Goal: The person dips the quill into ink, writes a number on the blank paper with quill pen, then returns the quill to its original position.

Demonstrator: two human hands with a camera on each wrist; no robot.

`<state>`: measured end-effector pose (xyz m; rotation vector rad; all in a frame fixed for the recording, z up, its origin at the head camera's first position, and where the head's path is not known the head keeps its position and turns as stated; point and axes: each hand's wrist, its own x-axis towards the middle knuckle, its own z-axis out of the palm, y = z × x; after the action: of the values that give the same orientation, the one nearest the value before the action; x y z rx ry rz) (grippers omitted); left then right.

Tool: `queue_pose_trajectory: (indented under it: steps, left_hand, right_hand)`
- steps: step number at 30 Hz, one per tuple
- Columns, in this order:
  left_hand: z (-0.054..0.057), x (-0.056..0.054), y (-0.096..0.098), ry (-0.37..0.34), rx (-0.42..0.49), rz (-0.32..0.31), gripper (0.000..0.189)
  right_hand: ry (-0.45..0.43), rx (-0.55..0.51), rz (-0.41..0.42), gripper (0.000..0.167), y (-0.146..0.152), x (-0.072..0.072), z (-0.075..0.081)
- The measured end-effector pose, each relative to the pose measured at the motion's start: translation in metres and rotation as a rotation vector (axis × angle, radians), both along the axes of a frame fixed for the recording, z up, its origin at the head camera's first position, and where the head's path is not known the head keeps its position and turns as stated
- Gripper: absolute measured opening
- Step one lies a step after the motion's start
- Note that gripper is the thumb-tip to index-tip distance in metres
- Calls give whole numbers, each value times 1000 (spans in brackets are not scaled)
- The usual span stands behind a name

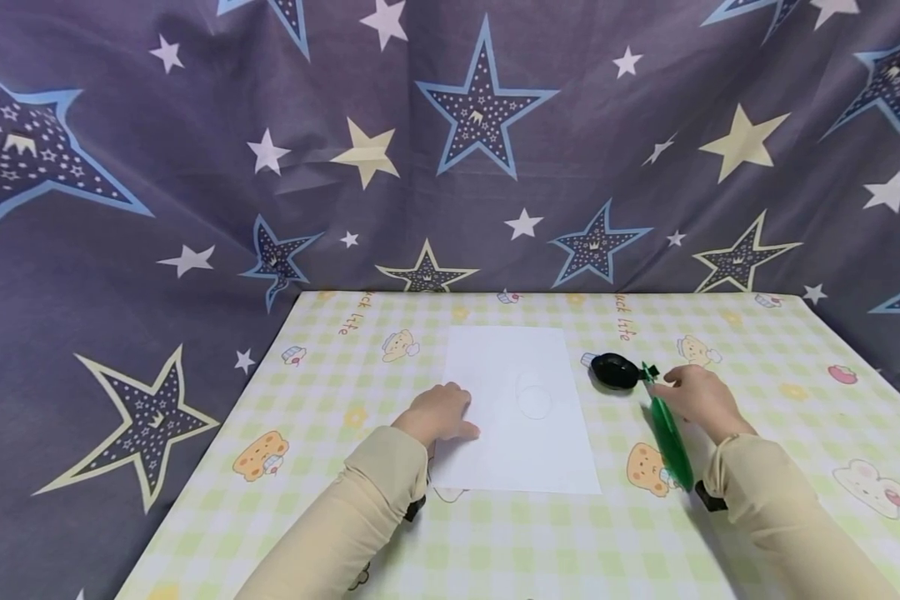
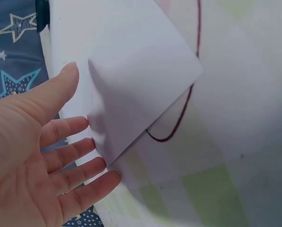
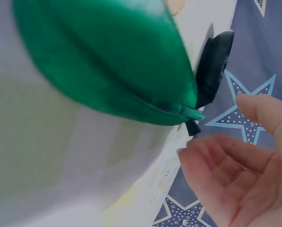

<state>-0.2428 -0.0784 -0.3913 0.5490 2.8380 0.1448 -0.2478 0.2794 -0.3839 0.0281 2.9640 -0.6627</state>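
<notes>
A white sheet of paper (image 1: 487, 350) lies on the table, with faint round clear outlines (image 1: 534, 402) on it. My left hand (image 1: 437, 414) is at the paper's left edge, fingers spread and relaxed; in the left wrist view its fingertips are by the paper's edge, and contact is hard to tell. Near the narrow end of a green, glossy, leaf-shaped piece (image 3: 112, 56) is my right hand (image 3: 240, 175). Its thumb stands apart from the bent fingers, and no grip shows. Past that narrow end lies a black rounded piece (image 1: 615, 372); whether the two are joined is unclear.
A checked cloth with cartoon prints (image 1: 795, 417) covers the table. Behind the far edge hangs a dark curtain with stars (image 1: 480, 208). Small black wrist devices (image 1: 711, 497) show beneath both sleeves.
</notes>
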Motion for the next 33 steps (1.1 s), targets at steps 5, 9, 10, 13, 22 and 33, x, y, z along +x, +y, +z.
queue_pose_trajectory:
  steps: [5, 9, 10, 13, 22, 33]
  left_hand:
    - [5, -1, -3, -16, 36, -10, 43]
    - [13, -1, -6, 4, 78, -14, 45]
    - [15, -2, -6, 5, 89, -9, 47]
    - [21, -2, -7, -8, 122, 5, 49]
    - [28, -3, -9, -53, 150, 37, 53]
    - [30, -13, -6, 27, 138, 52, 65]
  right_hand:
    - [33, 0, 3, 54, -3, -3, 6]
    - [56, -8, 3, 56, -7, -4, 9]
    - [63, -7, 3, 57, -8, -5, 10]
    - [93, -7, 5, 59, -12, -5, 14]
    - [155, 6, 32, 62, -19, -3, 23]
    - [178, 23, 55, 63, -30, -8, 28]
